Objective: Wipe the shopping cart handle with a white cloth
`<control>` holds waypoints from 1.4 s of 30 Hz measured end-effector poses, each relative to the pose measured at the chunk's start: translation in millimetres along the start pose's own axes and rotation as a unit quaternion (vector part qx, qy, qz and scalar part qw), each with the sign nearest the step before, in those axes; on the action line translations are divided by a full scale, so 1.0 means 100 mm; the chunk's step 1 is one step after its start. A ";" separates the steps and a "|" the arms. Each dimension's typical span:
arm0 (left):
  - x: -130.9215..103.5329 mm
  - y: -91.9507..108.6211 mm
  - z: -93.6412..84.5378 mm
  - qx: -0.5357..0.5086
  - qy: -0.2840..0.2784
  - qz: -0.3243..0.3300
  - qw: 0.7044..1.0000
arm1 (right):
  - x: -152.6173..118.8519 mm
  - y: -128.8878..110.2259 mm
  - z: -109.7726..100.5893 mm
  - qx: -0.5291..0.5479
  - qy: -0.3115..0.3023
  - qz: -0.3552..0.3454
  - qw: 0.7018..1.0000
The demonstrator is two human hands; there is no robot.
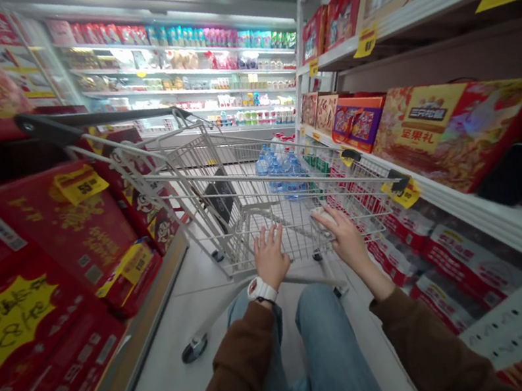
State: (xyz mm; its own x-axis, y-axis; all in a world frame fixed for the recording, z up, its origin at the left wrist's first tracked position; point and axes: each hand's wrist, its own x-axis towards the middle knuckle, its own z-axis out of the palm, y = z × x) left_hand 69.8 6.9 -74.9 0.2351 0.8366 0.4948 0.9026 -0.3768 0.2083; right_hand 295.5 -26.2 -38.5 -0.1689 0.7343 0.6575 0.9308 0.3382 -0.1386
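Observation:
A wire shopping cart (238, 179) stands sideways in front of me, its dark handle (102, 117) at the upper left. My left hand (272, 259), with a white watch (261, 290) on the wrist, has its fingers spread at the cart's near wire side. Whether the fingertips touch the wires, I cannot tell. To the right, my right hand (345, 235) is closed on a small whitish piece (325, 217) that looks like crumpled cloth, held against the same wire side. Its exact kind is not clear.
Red gift boxes (61, 229) line the left side. On the right shelf lie a nut gift box (434, 126) and a black phone (517, 172). Bottled water packs (281, 169) stand behind the cart. A caster (195, 349) sits near my legs.

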 end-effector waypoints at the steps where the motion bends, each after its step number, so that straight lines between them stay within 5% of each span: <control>1: 0.00 0.01 0.00 -0.002 -0.001 0.000 1.000 | 0.05 -0.04 -0.02 -0.005 0.008 -0.013 1.000; 7: -0.01 0.07 0.00 -0.004 0.000 0.003 1.000 | 0.30 -0.16 0.22 -0.049 0.040 -0.035 0.997; 14: -0.04 0.12 0.02 0.001 0.000 0.000 1.000 | 0.01 -0.11 0.56 -0.056 0.043 -0.031 0.997; 22: -0.08 0.14 -0.01 0.000 -0.010 0.001 1.000 | 0.26 -0.26 0.19 -0.065 0.078 -0.036 0.994; 26: -0.09 0.15 0.00 0.002 -0.007 0.000 1.000 | 0.33 -0.30 0.26 -0.082 0.068 -0.038 0.994; 30: -0.09 0.16 0.01 0.005 -0.006 0.000 1.000 | 0.11 -0.25 0.42 -0.076 0.029 -0.025 0.996; 34: -0.09 0.16 0.00 0.005 -0.014 0.001 1.000 | -0.02 -0.24 0.35 -0.060 -0.017 -0.025 0.998; 39: -0.10 0.15 -0.02 -0.003 -0.025 0.006 1.000 | 0.24 -0.34 0.11 -0.057 0.048 -0.041 0.996; 42: -0.10 0.15 -0.04 -0.009 -0.031 0.008 0.999 | 0.36 -0.35 0.15 -0.068 0.064 -0.058 0.994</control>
State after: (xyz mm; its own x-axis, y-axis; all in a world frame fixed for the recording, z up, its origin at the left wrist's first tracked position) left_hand 79.3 -8.5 -73.4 0.2720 0.8532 0.4451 0.8922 -0.3969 0.2155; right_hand 252.0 -2.7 -21.3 -0.2432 0.6114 0.7531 0.9443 0.3266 0.0398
